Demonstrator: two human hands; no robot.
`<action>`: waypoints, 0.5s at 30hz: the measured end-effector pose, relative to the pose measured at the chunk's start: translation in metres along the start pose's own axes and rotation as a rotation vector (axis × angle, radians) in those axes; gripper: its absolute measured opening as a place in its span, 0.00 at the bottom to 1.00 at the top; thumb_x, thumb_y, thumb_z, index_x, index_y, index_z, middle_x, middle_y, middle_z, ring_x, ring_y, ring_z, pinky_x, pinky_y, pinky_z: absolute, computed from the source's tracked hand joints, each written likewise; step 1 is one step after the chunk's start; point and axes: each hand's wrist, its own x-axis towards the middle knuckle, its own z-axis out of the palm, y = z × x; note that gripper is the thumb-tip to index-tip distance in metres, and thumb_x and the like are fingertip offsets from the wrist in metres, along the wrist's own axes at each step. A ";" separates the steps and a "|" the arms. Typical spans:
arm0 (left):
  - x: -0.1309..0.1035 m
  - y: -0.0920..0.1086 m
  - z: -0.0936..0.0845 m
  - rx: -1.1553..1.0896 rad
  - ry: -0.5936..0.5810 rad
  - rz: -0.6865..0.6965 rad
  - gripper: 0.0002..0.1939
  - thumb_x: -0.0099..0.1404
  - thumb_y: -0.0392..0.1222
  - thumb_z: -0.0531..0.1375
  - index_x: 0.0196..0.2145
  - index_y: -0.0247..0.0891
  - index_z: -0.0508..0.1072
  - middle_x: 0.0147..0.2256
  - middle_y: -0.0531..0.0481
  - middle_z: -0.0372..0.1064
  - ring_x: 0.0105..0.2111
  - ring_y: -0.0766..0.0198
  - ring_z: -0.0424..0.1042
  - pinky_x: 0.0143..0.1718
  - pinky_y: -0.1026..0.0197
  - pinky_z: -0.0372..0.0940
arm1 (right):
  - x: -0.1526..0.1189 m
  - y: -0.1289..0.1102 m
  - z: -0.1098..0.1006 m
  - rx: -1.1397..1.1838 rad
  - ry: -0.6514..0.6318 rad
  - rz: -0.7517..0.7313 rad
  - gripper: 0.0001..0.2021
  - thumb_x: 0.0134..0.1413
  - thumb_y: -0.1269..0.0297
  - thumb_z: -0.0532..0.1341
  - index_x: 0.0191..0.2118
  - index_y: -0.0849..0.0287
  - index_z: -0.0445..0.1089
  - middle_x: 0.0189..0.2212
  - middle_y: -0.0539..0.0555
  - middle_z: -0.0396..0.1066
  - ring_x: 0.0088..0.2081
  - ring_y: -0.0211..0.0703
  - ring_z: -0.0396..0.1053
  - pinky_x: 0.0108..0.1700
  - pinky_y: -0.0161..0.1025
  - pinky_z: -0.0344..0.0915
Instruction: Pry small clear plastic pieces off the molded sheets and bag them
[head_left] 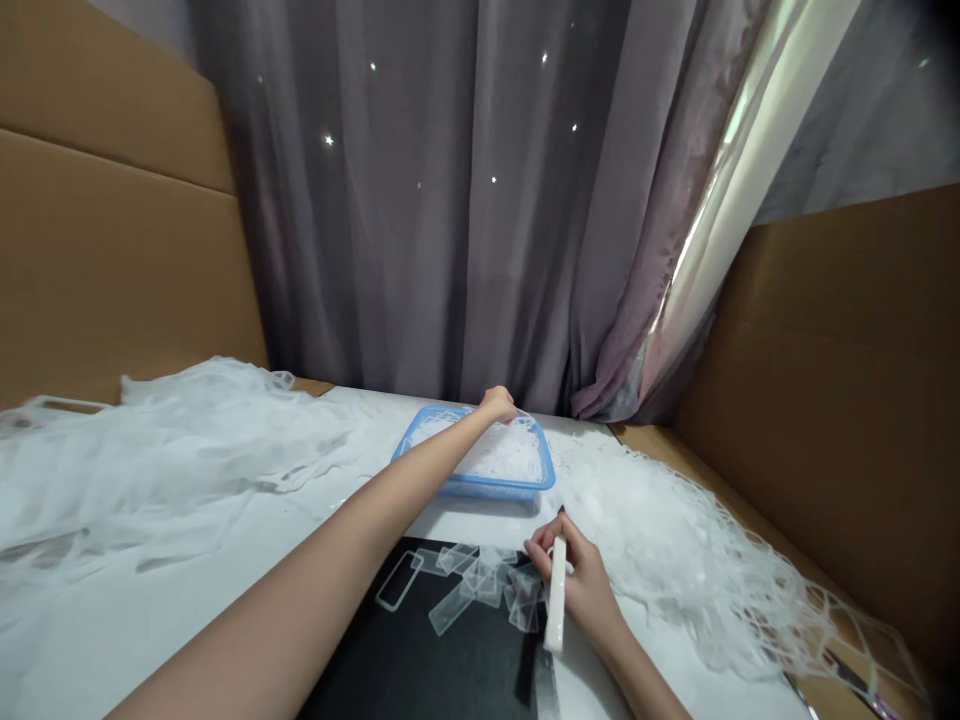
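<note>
My left hand (pixel 500 404) reaches over the far side of a blue plastic basket (pixel 551 470). Its fingers are curled closed, and what they hold, if anything, is too small to make out. Thin white scraps (pixel 499 455) fill the basket. Nearer to me, my right hand (pixel 577 570) is closed round a white stick-like tool (pixel 556 600), with a small dark tip showing past the fingers. Below and beside that hand, several clear rectangular pieces (pixel 484 575) overlap on a black mat (pixel 420 660). A thin rectangular outline (pixel 397 582) lies to their left.
A heap of white sheet material (pixel 187 460) spreads over the left of the white table. On the right lies a tangled pile of white cut-out strips (pixel 690 550). Cardboard panels (pixel 112 250) flank both sides, and a grey curtain (pixel 420 230) hangs behind. A dark-handled tool (pixel 862 685) lies lower right.
</note>
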 end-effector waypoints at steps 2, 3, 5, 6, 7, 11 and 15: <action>0.003 -0.004 0.002 0.003 0.018 0.039 0.14 0.67 0.45 0.59 0.47 0.33 0.70 0.43 0.45 0.70 0.41 0.62 0.72 0.41 0.56 0.71 | 0.000 0.000 -0.002 -0.008 0.008 -0.003 0.14 0.58 0.54 0.60 0.29 0.58 0.60 0.30 0.53 0.68 0.33 0.42 0.66 0.38 0.39 0.62; 0.004 -0.006 0.002 0.006 0.023 0.073 0.15 0.68 0.45 0.59 0.48 0.33 0.70 0.44 0.45 0.70 0.42 0.61 0.72 0.43 0.55 0.70 | 0.000 0.000 -0.002 -0.008 0.009 -0.005 0.14 0.58 0.54 0.60 0.29 0.58 0.60 0.30 0.53 0.68 0.33 0.42 0.67 0.38 0.38 0.62; 0.002 -0.011 0.003 0.021 0.014 0.159 0.14 0.68 0.45 0.58 0.48 0.33 0.70 0.46 0.44 0.70 0.44 0.60 0.71 0.46 0.53 0.69 | 0.000 -0.001 -0.002 -0.003 0.007 -0.009 0.15 0.58 0.53 0.60 0.29 0.58 0.60 0.31 0.54 0.69 0.34 0.43 0.67 0.38 0.38 0.62; 0.000 -0.013 0.004 0.034 -0.001 0.202 0.14 0.68 0.45 0.58 0.47 0.33 0.71 0.46 0.45 0.70 0.45 0.60 0.71 0.47 0.53 0.68 | 0.000 -0.001 -0.002 -0.002 0.004 -0.009 0.15 0.58 0.53 0.60 0.29 0.57 0.60 0.31 0.54 0.69 0.34 0.43 0.68 0.38 0.38 0.62; -0.002 -0.015 0.005 0.051 -0.023 0.242 0.13 0.68 0.45 0.58 0.46 0.34 0.72 0.45 0.46 0.70 0.45 0.60 0.71 0.48 0.52 0.68 | 0.000 -0.001 -0.001 -0.003 0.000 -0.010 0.15 0.58 0.52 0.60 0.29 0.57 0.60 0.31 0.54 0.69 0.34 0.43 0.68 0.38 0.38 0.62; -0.012 -0.023 0.011 0.134 -0.087 0.321 0.13 0.67 0.45 0.59 0.43 0.34 0.73 0.43 0.47 0.71 0.44 0.61 0.71 0.49 0.52 0.67 | 0.000 -0.001 0.000 -0.004 -0.005 -0.009 0.15 0.58 0.53 0.60 0.29 0.57 0.60 0.31 0.53 0.68 0.34 0.43 0.67 0.38 0.38 0.62; -0.017 -0.020 0.012 0.215 0.038 0.310 0.14 0.68 0.48 0.57 0.41 0.33 0.72 0.44 0.45 0.70 0.47 0.58 0.69 0.53 0.47 0.62 | 0.001 0.000 0.000 -0.004 0.011 -0.015 0.14 0.58 0.53 0.60 0.29 0.58 0.61 0.30 0.53 0.68 0.34 0.43 0.67 0.37 0.38 0.62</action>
